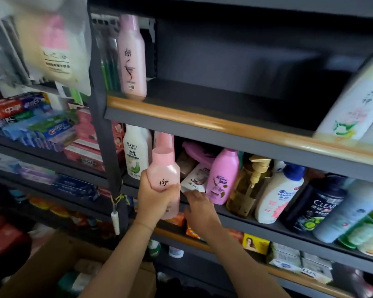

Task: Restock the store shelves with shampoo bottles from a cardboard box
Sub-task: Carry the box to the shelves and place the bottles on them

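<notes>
My left hand (154,201) grips a pale pink shampoo bottle (164,168) around its lower body and holds it upright in front of the middle shelf (267,224). My right hand (197,208) is just right of it, fingers apart, touching the shelf edge below a small white box (195,179). A matching pink bottle (132,57) stands at the left end of the upper shelf (202,117), which is mostly bare. The cardboard box (52,261) lies open at the bottom left with blurred bottles inside.
The middle shelf holds a white bottle (135,153), a magenta bottle (223,177), an amber pump bottle (249,186), a white-and-blue bottle (278,194) and a dark bottle (314,205). A pale green bottle (355,100) leans at the upper right. Toothpaste boxes (37,121) fill the left unit.
</notes>
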A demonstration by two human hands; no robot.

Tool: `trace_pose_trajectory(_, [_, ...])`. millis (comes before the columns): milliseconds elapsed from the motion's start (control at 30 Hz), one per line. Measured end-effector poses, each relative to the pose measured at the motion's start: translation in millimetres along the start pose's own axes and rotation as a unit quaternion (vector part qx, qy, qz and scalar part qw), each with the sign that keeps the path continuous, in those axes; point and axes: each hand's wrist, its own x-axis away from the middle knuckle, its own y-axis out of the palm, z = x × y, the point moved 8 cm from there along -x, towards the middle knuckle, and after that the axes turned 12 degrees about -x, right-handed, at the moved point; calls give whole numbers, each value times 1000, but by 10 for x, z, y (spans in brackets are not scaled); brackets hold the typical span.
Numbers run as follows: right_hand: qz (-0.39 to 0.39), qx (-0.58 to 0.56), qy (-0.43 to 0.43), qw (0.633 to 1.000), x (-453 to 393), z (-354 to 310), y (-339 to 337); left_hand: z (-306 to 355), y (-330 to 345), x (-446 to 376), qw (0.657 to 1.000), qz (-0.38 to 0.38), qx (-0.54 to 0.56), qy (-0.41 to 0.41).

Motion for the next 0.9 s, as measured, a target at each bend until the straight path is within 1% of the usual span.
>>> trace_pose_trajectory(67, [24, 31, 16, 999, -60, 21, 6, -9, 25, -98, 1000, -16, 8, 5])
trace_pose_trajectory(133, [31, 36, 39, 998, -117, 81, -1, -29, 56, -174, 999, -28, 20, 4])
trace_pose_trajectory(233, [23, 0, 71, 997, -238, 121, -22, -41, 120, -268, 999, -40, 27, 17])
trace_pose_trajectory(333, [0, -22, 90, 996, -372, 112, 21, -5, 196, -337, 998, -56, 30, 31])
trace_pose_trajectory(433, [1, -97, 122, 988, -405, 158, -13, 44, 233, -384, 996, -71, 33, 41])
trace_pose_trajectory(500, [21, -164, 116, 979, -350, 158, -118, 86, 257, -416, 995, -82, 29, 57])
trace_pose_trajectory(600, [47, -276, 67, 958, -160, 23, -282, 141, 347, -464, 991, -100, 19, 84])
trace_pose_trajectory(667, [84, -321, 57, 942, -74, -55, -412, 186, 465, -468, 988, -126, 15, 93])
trace_pose_trajectory(767, [155, -317, 88, 931, -77, -19, -585, 256, 633, -478, 981, -166, 5, 104])
trace_pose_trajectory(900, [178, -269, 123, 938, -110, 54, -593, 264, 722, -495, 964, -228, -54, 125])
